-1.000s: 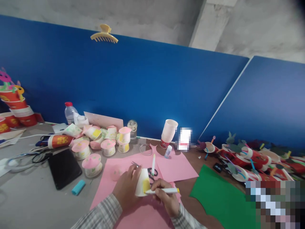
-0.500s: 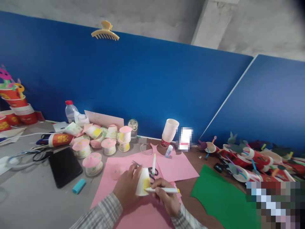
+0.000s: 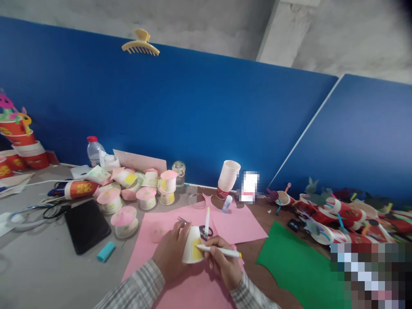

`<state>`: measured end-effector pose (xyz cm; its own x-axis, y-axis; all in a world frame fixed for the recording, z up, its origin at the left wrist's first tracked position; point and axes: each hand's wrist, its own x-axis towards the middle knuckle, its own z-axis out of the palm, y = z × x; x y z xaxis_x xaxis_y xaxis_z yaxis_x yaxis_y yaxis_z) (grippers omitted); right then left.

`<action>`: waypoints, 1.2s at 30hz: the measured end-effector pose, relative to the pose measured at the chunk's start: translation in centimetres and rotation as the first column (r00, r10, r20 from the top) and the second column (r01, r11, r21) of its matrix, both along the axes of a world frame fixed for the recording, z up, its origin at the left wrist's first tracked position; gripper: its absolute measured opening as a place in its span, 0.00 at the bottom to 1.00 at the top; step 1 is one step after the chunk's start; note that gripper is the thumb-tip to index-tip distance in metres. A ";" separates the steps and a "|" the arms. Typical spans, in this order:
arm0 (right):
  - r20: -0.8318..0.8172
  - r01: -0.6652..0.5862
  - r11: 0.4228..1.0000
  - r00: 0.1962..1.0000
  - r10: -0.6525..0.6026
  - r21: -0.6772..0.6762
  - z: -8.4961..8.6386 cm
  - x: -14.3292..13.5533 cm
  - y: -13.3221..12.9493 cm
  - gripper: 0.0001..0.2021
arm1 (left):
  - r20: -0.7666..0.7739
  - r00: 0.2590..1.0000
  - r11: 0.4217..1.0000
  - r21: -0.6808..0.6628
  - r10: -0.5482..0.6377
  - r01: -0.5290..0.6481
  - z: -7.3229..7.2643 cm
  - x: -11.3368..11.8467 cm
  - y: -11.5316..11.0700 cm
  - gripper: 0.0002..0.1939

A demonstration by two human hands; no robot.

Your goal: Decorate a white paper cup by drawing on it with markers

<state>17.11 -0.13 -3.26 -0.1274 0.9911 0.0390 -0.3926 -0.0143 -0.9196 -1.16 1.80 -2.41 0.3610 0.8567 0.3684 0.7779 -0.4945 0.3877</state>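
Blue partition (image 3: 199, 107) up back, seriously cluttered tabletop (image 3: 51, 274) below, and a white cup getting some yellow.
Left hand (image 3: 172, 249) is wrapped around the side of the white cup (image 3: 189, 246), which sits wide end down over the pink paper (image 3: 193, 292); can't tell if it's touching. Right hand (image 3: 222, 262) has a white marker (image 3: 230, 253) pinched pen-style, tip right at the yellow patch. Black-handled scissors (image 3: 210, 232) and a second marker (image 3: 207, 219) lie just beyond, glue stick (image 3: 227, 204) near them, green sheet (image 3: 296, 266) off right.
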 end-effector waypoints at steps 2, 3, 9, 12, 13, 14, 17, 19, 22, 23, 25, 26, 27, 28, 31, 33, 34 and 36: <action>-0.015 0.007 1.000 1.000 -0.007 0.025 0.0 -0.1 0.0 0.09 | 0.002 1.000 1.000 0.007 -0.004 0.004 -0.1 0.0 0.0 0.39; -0.017 0.013 0.999 1.000 -0.013 0.039 -0.1 -0.1 0.0 0.09 | 0.003 1.000 1.000 0.009 -0.006 0.006 -0.1 -0.1 0.0 0.39; -0.019 0.042 0.997 0.999 -0.040 0.071 -0.4 -0.1 0.2 0.09 | 0.013 1.000 1.000 0.002 -0.016 0.016 0.0 -0.1 0.0 0.39; -0.034 0.034 0.998 0.999 -0.033 0.047 -0.4 -0.1 0.1 0.09 | 0.024 0.999 1.000 -0.008 -0.024 0.024 0.1 -0.1 0.0 0.38; -0.034 0.025 0.999 0.999 -0.024 0.036 -0.3 0.0 0.1 0.08 | 0.028 0.999 1.000 -0.005 -0.021 0.022 0.1 -0.1 0.0 0.38; -0.035 0.015 1.000 0.999 -0.014 0.025 -0.3 0.0 0.0 0.08 | 0.033 0.999 1.000 0.001 -0.018 0.018 0.1 0.0 -0.1 0.39; -0.039 -0.001 1.000 0.999 0.001 0.000 0.0 0.0 -0.1 0.08 | 0.039 0.999 0.999 0.033 -0.005 0.003 0.0 0.0 -0.1 0.40; -0.042 0.011 1.000 0.999 -0.011 -0.005 0.1 -0.1 -0.1 0.09 | 0.041 0.999 0.999 0.053 -0.006 0.004 -0.1 0.0 0.0 0.41; -0.042 0.016 1.000 0.999 -0.017 -0.005 0.0 0.0 -0.1 0.08 | 0.046 0.999 0.998 0.059 0.000 -0.003 -0.3 0.0 0.1 0.41; -0.043 0.008 1.000 0.999 -0.008 -0.003 -0.2 0.1 0.0 0.08 | 0.047 0.999 0.998 0.054 0.005 -0.008 -0.3 0.0 0.1 0.40; -0.037 -0.017 1.000 0.999 0.017 0.002 -0.4 0.3 0.0 0.08 | 0.049 0.999 0.999 0.041 0.017 -0.019 -0.3 0.0 0.2 0.40; -0.030 -0.031 1.000 0.999 0.031 0.001 -0.4 0.4 -0.1 0.08 | 0.052 0.998 0.999 0.034 0.018 -0.020 -0.3 0.0 0.3 0.40; -0.019 -0.042 0.999 0.999 0.042 -0.003 -0.5 0.5 -0.1 0.08 | 0.059 0.998 1.000 0.026 0.016 -0.017 -0.2 0.0 0.3 0.40; -0.008 -0.051 0.999 0.999 0.051 -0.012 -0.5 0.6 -0.1 0.07 | 0.068 0.998 1.000 0.018 0.013 -0.015 -0.1 0.0 0.3 0.40; 0.026 -0.049 0.998 0.998 0.050 -0.032 -0.4 0.6 -0.2 0.07 | 0.103 0.995 1.000 0.004 0.016 -0.016 0.2 0.0 0.3 0.39; 0.038 -0.030 0.999 0.999 0.031 -0.027 -0.2 0.5 -0.3 0.08 | 0.123 0.992 1.000 0.003 0.014 -0.015 0.3 0.0 0.3 0.39; 0.040 -0.025 0.999 0.999 0.026 -0.023 -0.1 0.5 -0.3 0.08 | 0.130 0.991 1.000 0.005 0.011 -0.012 0.2 0.0 0.4 0.39; 0.043 -0.034 0.999 0.998 0.035 -0.027 0.0 0.4 -0.4 0.08 | 0.133 0.991 1.000 0.010 -0.002 0.001 0.0 0.0 0.4 0.40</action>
<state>17.54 -0.50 -3.22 -0.1628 0.9866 0.0065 -0.3515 -0.0519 -0.9347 -1.17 2.22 -2.36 0.3099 0.8521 0.4217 0.7190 -0.5002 0.4824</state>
